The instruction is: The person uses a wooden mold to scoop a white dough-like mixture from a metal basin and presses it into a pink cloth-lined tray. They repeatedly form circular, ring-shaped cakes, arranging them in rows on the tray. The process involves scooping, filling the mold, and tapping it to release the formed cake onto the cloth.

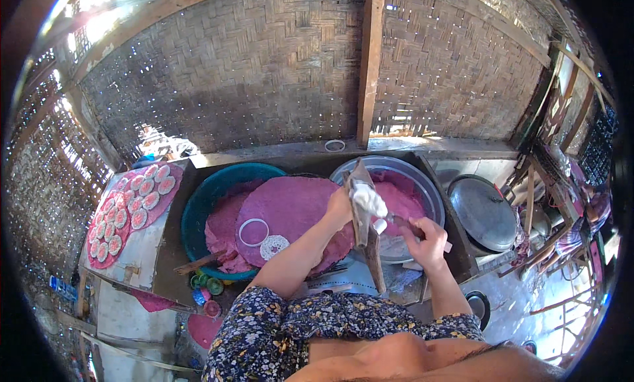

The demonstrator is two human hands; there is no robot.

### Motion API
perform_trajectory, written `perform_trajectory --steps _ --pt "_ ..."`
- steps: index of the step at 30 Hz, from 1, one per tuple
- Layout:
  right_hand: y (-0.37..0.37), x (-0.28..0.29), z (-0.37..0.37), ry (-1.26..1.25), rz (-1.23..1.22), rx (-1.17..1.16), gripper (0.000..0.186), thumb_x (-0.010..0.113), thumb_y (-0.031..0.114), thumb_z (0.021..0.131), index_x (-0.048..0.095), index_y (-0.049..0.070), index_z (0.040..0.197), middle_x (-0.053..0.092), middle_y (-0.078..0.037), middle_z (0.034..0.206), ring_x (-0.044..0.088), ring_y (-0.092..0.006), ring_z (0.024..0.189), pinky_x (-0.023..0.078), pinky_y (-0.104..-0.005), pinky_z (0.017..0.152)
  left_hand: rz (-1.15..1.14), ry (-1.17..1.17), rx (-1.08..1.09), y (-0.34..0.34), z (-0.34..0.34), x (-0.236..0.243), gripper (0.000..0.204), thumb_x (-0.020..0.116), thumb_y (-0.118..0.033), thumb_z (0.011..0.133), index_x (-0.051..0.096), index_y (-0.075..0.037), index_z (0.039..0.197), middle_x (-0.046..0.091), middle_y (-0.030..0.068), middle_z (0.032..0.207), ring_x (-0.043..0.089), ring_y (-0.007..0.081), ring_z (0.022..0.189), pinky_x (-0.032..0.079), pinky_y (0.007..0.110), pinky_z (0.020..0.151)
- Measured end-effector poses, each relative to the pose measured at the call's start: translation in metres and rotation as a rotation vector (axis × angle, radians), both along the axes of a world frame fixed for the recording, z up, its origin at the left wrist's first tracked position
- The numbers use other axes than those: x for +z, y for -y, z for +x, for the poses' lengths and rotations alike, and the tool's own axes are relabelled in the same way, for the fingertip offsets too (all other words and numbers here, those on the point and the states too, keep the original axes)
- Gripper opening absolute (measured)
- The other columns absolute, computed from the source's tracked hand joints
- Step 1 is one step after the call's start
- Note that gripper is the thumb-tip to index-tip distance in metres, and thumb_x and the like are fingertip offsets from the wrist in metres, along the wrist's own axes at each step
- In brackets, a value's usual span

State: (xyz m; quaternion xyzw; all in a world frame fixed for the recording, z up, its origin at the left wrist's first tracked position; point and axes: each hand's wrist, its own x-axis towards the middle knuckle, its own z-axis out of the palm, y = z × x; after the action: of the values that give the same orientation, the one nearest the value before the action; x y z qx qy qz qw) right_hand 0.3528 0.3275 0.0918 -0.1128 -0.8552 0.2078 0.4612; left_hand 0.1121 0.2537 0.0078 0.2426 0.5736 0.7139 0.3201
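My left hand (339,207) is closed around a long wooden piece (360,229), held upright and slightly tilted over the tubs. A lump of white paste (368,200) sits against its upper part. My right hand (428,242) grips a narrow tool with a dark handle (407,226), whose tip reaches to the white paste; its exact kind I cannot make out. Below my left forearm lies a round pink sheet (290,207) carrying a white ring (253,232) and a white lacy disc (274,247).
A teal tub (198,197) with pink material stands left, a grey metal basin (432,190) with pink powder right. Beyond the basin is a lidded pot (485,213). Several round pink-and-white pieces (137,202) cover a side surface at left. A woven wall (264,71) rises behind.
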Motion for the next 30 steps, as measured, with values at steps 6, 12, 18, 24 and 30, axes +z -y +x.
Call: perform_trajectory --steps 6,12,18,24,30 --pt "-0.022 0.006 0.032 0.373 -0.243 -0.316 0.029 0.074 0.026 0.067 0.063 0.001 0.079 0.063 -0.012 0.069 0.061 -0.0303 0.061 0.047 -0.0366 0.057 0.348 -0.035 0.130 0.068 0.017 0.109 0.024 0.061 -0.001 0.076 0.054 -0.003 0.099 0.054 0.0038 0.095 0.059 0.0226 0.079 0.054 0.043 0.070" --pt "0.028 -0.024 -0.010 0.344 -0.907 0.541 0.082 0.045 0.067 0.077 0.039 0.005 0.130 0.055 -0.014 0.111 0.052 -0.0254 0.103 0.040 -0.0416 0.089 0.862 0.059 -0.304 0.118 -0.009 0.117 0.019 0.070 -0.004 0.068 0.054 -0.010 0.075 0.050 0.0017 0.088 0.059 0.0215 0.081 0.035 0.053 0.097" --pt "0.102 -0.001 -0.055 0.237 -2.031 1.650 0.095 0.036 0.079 0.070 0.031 0.008 0.134 0.060 -0.018 0.090 0.047 -0.0178 0.047 0.035 -0.0275 0.033 0.987 -0.060 -0.292 0.131 0.017 0.137 0.050 0.077 -0.013 0.064 0.052 -0.009 0.107 0.049 0.0074 0.115 0.057 0.0288 0.099 0.031 0.049 0.102" --pt "0.101 0.058 -0.073 0.146 -1.404 1.315 0.072 0.062 0.054 0.073 0.038 0.009 0.124 0.054 -0.016 0.101 0.053 -0.0150 0.057 0.036 -0.0203 0.035 0.261 -0.814 0.004 0.227 -0.008 0.099 0.091 0.083 -0.015 0.053 0.034 -0.006 0.129 0.048 0.0105 0.125 0.051 0.0248 0.111 0.034 0.038 0.098" --pt "0.130 0.093 -0.092 0.240 -0.522 0.896 0.098 0.075 0.027 0.068 0.013 0.012 0.141 0.045 -0.015 0.119 0.057 -0.0236 0.091 0.050 -0.0321 0.061 -0.131 -1.169 0.132 0.257 -0.001 0.113 0.082 0.082 -0.029 0.046 0.041 -0.010 0.114 0.056 0.0098 0.103 0.054 0.0268 0.096 0.037 0.041 0.089"
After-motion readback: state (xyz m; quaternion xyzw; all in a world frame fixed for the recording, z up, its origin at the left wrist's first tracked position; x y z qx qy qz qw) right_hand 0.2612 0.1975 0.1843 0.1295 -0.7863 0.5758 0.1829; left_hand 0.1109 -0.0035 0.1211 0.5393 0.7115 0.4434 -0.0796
